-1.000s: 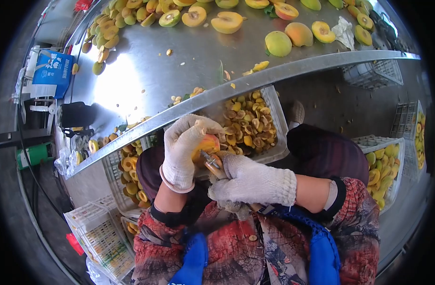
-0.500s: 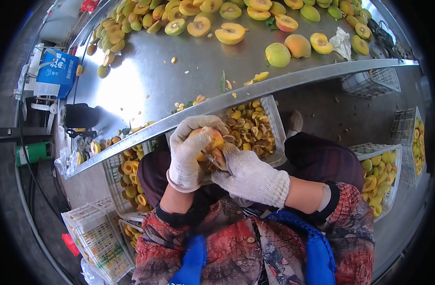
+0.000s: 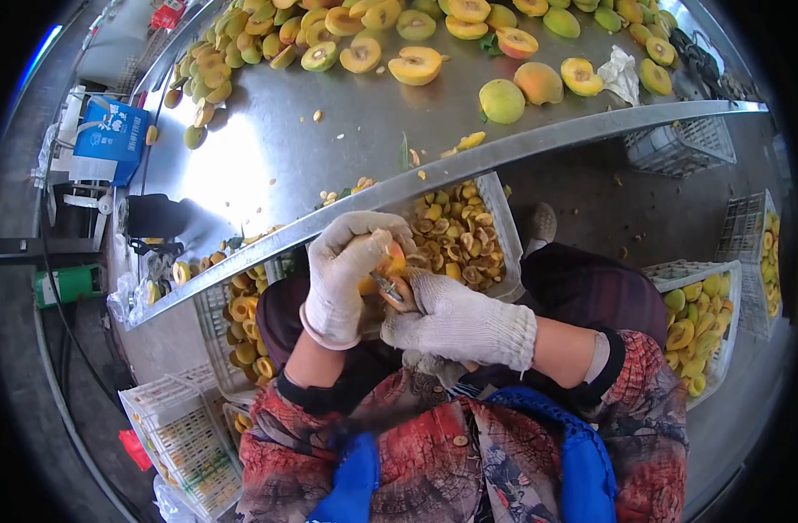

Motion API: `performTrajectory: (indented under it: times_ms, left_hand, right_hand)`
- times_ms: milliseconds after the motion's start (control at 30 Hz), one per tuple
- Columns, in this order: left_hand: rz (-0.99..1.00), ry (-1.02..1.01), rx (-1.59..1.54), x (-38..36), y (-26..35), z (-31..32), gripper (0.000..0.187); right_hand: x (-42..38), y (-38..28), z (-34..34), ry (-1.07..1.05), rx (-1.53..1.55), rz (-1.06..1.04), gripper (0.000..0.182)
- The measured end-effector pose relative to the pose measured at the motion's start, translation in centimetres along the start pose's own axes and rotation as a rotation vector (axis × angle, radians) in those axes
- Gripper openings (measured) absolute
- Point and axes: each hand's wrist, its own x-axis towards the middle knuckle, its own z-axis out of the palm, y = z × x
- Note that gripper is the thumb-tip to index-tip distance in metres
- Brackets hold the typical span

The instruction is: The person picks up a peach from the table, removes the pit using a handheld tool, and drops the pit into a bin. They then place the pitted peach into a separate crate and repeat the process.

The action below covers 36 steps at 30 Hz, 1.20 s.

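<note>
My left hand (image 3: 340, 275), in a white knit glove with a bare thumb tip, is closed around a yellow-orange peach piece (image 3: 395, 260). From the other side my right hand (image 3: 464, 318), also gloved, grips a small metal-tipped tool (image 3: 385, 285). Its tip touches the fruit, and its handle is hidden in the fingers. Both hands meet above my lap, just below the metal table's edge. Behind them stands a white crate (image 3: 506, 235) with many cut peach pieces in it.
Peach halves (image 3: 415, 65) and whole peaches (image 3: 502, 101) lie along the far side of the steel table (image 3: 329, 144). Its raised rim (image 3: 521, 150) runs in front of me. Fruit-filled crates stand left and right, one crate (image 3: 734, 336) beside my knee. A blue box (image 3: 110, 139) sits at left.
The view has shifted slightly. Both hands stay together at the peach piece, with the tool tip still against it and only small movement.
</note>
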Motion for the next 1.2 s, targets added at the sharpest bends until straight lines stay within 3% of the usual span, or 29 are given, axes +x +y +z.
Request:
performTrajectory:
  times_ms: [67,167,267,300,400,467,600,700,800,900,1033,1133,1200]
  left_hand:
    - [-0.078,-0.102,0.093,0.1,1.5,-0.2,0.022]
    - [-0.176,-0.191,0.193,0.1,3.5,-0.1,0.023]
    - [-0.120,-0.229,0.193,-0.1,4.4,0.4,0.023]
    - [-0.052,-0.149,0.310,-0.1,4.1,1.1,0.032]
    - [0.011,-0.189,-0.035,-0.4,2.7,0.8,0.027]
    - [0.052,-0.089,-0.201,-0.7,1.1,1.3,0.029]
    - [0.138,-0.016,-0.377,-1.0,-0.4,1.5,0.033]
    - [0.136,-0.007,-0.322,-1.0,0.1,1.2,0.034]
    - [0.179,-0.106,-0.272,-0.5,0.4,0.5,0.037]
    - [0.081,-0.140,-0.255,0.2,0.7,0.4,0.039]
    - [0.211,-0.158,-0.375,0.6,0.1,1.0,0.049]
    - [0.292,-0.071,-0.266,0.3,0.0,1.6,0.050]
    - [0.280,-0.065,-0.363,0.5,0.1,2.3,0.043]
  right_hand:
    - [-1.3,-2.0,-0.5,-0.158,0.322,0.207,0.030]
    - [-1.4,-1.4,-0.3,-0.237,0.404,0.103,0.029]
    - [-2.1,-2.2,-0.5,-0.298,0.554,0.120,0.031]
    - [-2.2,-2.3,-0.5,-0.302,0.598,0.143,0.031]
    - [-2.4,-2.4,-0.5,-0.318,0.736,0.216,0.032]
    - [-2.3,-2.6,-0.8,-0.346,0.833,0.268,0.032]
    - [-2.0,-1.7,-0.8,-0.367,0.920,0.263,0.032]
    - [-1.9,-1.7,-0.5,-0.323,0.936,0.283,0.031]
    - [-1.9,-2.0,-0.4,-0.323,0.909,0.248,0.031]
    - [-2.0,-2.2,-0.6,-0.330,0.896,0.232,0.030]
    - [-2.1,-2.0,-0.7,-0.336,0.875,0.191,0.028]
    - [-2.2,-1.8,-0.6,-0.352,0.935,0.178,0.031]
    - [-2.5,-2.1,-0.7,-0.389,1.032,0.154,0.032]
